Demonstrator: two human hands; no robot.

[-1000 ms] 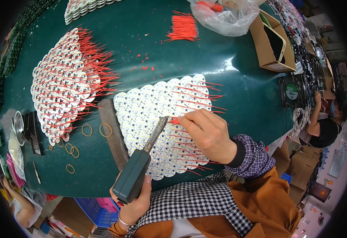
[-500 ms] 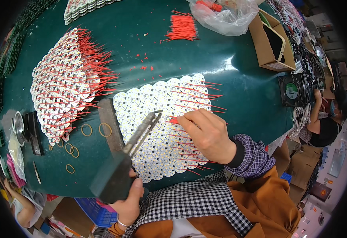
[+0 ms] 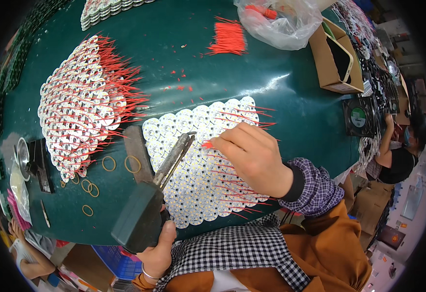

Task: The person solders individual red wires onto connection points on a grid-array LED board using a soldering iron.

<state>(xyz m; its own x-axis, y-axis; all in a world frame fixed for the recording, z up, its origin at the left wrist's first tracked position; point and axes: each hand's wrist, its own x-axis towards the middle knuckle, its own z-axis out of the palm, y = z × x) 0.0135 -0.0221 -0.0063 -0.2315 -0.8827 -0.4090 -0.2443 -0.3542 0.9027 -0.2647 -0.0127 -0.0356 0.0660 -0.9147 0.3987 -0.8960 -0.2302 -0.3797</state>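
My left hand [image 3: 160, 249] is wrapped round the grip of a dark soldering gun [image 3: 142, 214]. Its long metal barrel points up and right, the tip over a panel of joined round white LED boards [image 3: 186, 182]. Close by that tip, my right hand [image 3: 254, 158] pinches a small bunch of short red wires [image 3: 207, 145], whose ends stick out past the fingertips. Red wires stand out along the panel's right side, partly beneath my right hand. Whether the gun's tip touches a board I cannot tell.
A dark bar [image 3: 138, 153] lies along the panel's left edge. Farther left is a heap of wired boards [image 3: 76, 107] beside rubber bands [image 3: 133, 164]. Beyond the panel are a red wire bundle [image 3: 229, 38], a plastic bag [image 3: 283, 24] and a cardboard box [image 3: 332, 61]. Other people sit at both sides.
My right hand with the red wires has shifted slightly left, nearer the gun's tip. The soldering gun, blurred before, now shows sharply. The whole view has shifted a little.
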